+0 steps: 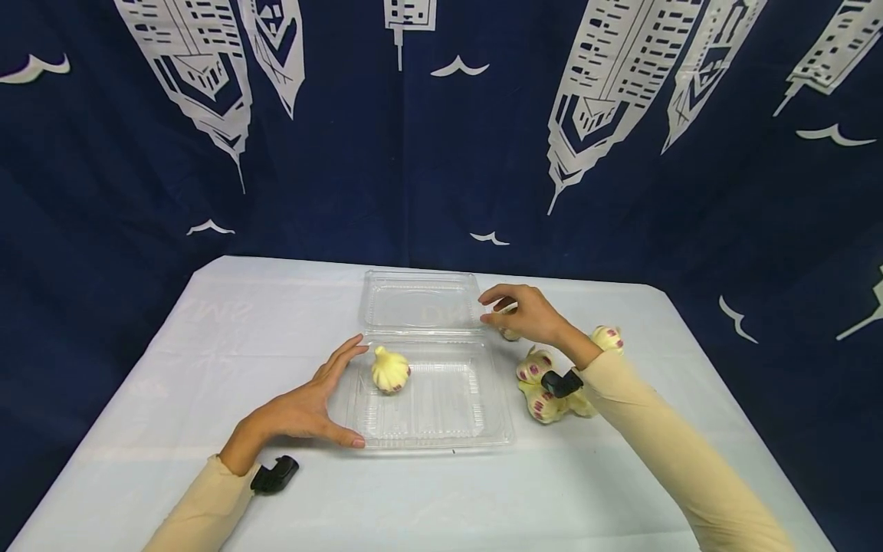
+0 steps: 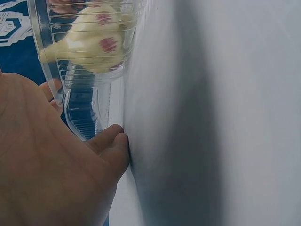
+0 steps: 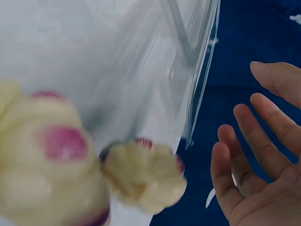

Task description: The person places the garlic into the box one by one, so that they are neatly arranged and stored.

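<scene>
"Nearest us, the left hand (image 1: 303, 406) is open along the left side of the box (image 1: 441, 399), thumb at the near corner, fingers reaching to the far one. It grips nothing."

"Is it touching the plastic?"

"It seems to, at the rim, but I can't tell how firmly. The box looks thin and light, so a careless push could skid it over the table (image 1: 172, 429)."

"And the bulb (image 1: 390, 371) inside?"

"At the left end, just beside those fingers. It's rounded, so a jolt might send it rolling across the floor of the box."

"I'd worry more about the pile (image 1: 545, 405) to the right. The right sleeve (image 1: 662, 429) passes partly over it; a dip of that arm could scatter the lot."

"Another bulb (image 1: 607, 337), just past the arm, might get clipped too."

"Then the right hand (image 1: 524, 310): fingers loosely bent, holding nothing?"

"Nothing. From its wrist you see the fingers apart from the bulb (image 1: 510, 334) below. A glancing touch, instead of a proper pinch, could roll that one off."

"Farthest is the lid (image 1: 421, 303), lying back, open. Those fingertips overlap its right edge from here; snag it, and the whole box might lift or twist."
</scene>
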A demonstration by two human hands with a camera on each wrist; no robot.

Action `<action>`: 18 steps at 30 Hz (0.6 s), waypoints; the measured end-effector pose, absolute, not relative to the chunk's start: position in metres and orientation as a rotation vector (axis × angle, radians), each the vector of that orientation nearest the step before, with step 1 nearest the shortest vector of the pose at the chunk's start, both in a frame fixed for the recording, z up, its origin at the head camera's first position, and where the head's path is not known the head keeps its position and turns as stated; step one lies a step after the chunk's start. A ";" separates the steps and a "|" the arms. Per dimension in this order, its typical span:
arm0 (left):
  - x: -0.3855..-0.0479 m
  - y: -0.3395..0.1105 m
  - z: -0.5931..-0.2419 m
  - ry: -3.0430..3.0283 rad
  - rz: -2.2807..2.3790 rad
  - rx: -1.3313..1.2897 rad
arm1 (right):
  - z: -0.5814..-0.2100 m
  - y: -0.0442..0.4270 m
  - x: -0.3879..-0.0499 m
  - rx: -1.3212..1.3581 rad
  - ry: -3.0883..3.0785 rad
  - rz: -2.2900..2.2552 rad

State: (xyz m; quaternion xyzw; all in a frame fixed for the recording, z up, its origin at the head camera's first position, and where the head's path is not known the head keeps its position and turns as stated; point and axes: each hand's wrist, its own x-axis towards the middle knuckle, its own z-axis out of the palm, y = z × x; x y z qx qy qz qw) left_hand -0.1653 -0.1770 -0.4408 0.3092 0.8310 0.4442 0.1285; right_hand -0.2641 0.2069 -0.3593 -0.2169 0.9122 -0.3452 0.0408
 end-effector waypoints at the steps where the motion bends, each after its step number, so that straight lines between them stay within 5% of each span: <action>1: -0.165 -0.177 -0.440 2.418 1.288 0.898 | -0.359 0.211 -0.265 -0.651 2.791 -1.066; 18: -0.165 -0.177 -0.439 2.413 1.290 0.902 | -0.364 0.245 -0.299 -0.578 2.813 -0.847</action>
